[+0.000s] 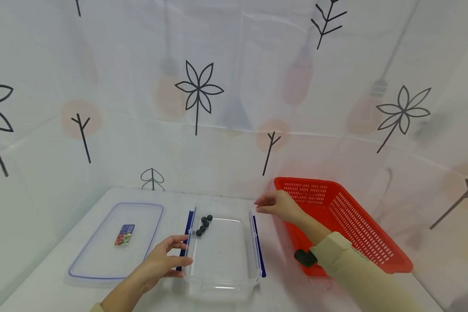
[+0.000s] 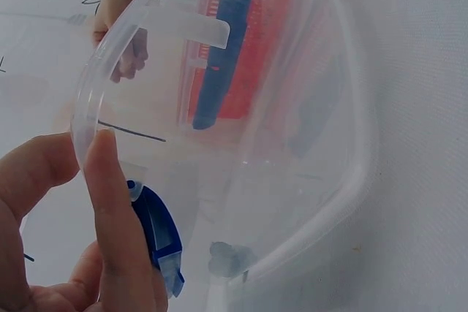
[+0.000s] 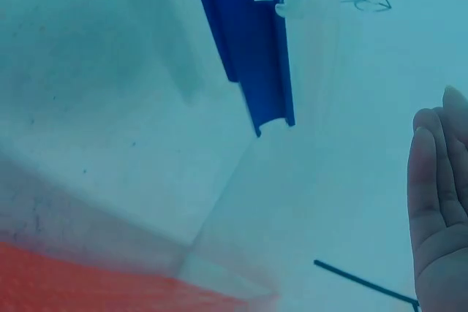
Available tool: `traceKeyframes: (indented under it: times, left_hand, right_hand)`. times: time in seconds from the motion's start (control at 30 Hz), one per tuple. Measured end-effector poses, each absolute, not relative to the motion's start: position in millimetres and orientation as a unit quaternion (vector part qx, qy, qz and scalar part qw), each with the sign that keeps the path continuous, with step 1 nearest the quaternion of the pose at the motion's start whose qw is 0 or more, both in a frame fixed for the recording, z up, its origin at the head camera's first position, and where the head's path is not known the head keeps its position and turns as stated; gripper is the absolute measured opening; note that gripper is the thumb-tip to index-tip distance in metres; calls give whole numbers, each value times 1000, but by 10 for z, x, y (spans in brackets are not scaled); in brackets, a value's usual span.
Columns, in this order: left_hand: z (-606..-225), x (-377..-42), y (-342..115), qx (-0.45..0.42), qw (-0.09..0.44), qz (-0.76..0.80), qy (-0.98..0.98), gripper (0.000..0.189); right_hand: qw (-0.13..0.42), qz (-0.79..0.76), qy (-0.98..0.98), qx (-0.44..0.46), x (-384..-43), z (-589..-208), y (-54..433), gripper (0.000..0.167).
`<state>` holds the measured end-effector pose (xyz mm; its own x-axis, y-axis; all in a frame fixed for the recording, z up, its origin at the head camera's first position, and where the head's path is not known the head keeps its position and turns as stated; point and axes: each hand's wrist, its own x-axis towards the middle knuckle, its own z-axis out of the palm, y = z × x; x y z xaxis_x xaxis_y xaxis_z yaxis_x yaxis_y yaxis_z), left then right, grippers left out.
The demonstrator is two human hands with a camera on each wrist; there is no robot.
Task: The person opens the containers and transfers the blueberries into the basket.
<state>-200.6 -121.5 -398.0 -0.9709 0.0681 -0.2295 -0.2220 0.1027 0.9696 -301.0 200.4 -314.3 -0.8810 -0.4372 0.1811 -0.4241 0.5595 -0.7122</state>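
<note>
A clear plastic food container (image 1: 218,284) with blue side clips (image 1: 259,247) stands in the middle of the table. Along its left inner side lie several small dark balls (image 1: 203,229) that look like blueberries. My left hand (image 1: 164,262) pinches the container's left rim between thumb and finger; in the left wrist view a fingertip (image 2: 102,144) sits right at that rim, above a blue clip (image 2: 157,231). Off the container's back right corner, my right hand (image 1: 278,205) is raised and holds nothing. The right wrist view has its fingers (image 3: 424,180) straight and together.
A red perforated basket (image 1: 359,216) stands at the right, beneath the right forearm. To the left lies a clear lid (image 1: 97,255) with a blue seal and a printed label (image 1: 125,235). A patterned white curtain (image 1: 234,151) hangs behind the table.
</note>
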Motion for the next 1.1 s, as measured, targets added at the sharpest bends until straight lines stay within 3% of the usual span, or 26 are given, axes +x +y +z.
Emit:
traceKeyframes:
  times: [1.1]
  left_hand:
    - [-3963, -2006, -1189, -60, 109, 663, 738, 65]
  right_hand:
    - [53, -442, 849, -286, -3072, -3254, 1240, 16]
